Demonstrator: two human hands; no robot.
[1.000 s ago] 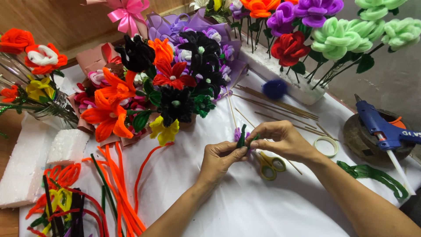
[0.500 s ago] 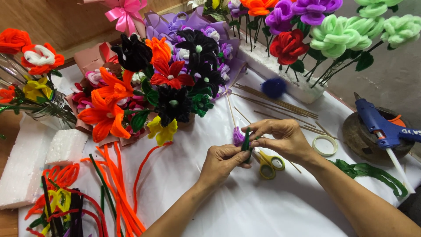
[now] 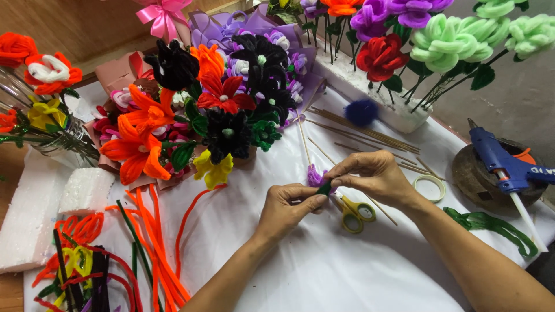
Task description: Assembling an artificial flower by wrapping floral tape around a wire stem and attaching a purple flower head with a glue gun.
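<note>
Both hands meet over a white cloth [image 3: 324,271]. My left hand [image 3: 287,208] and my right hand [image 3: 373,175] pinch a small purple pipe-cleaner flower [image 3: 314,175] with a dark green piece [image 3: 324,188] wrapped at its base. A thin wooden stick [image 3: 302,138] rises from the flower toward the bouquet. Yellow-handled scissors [image 3: 352,212] lie just under my right hand.
A bouquet of orange, black, red and purple pipe-cleaner flowers [image 3: 214,110] lies at the back. Loose pipe cleaners [image 3: 144,237] and foam blocks [image 3: 34,214] are left. A blue glue gun [image 3: 503,164], green pipe cleaners [image 3: 497,225], a tape roll [image 3: 429,186] and wooden sticks [image 3: 370,136] are right.
My hands have shifted slightly, turning the green piece around the base of the purple flower. The rest of the table is unchanged.
</note>
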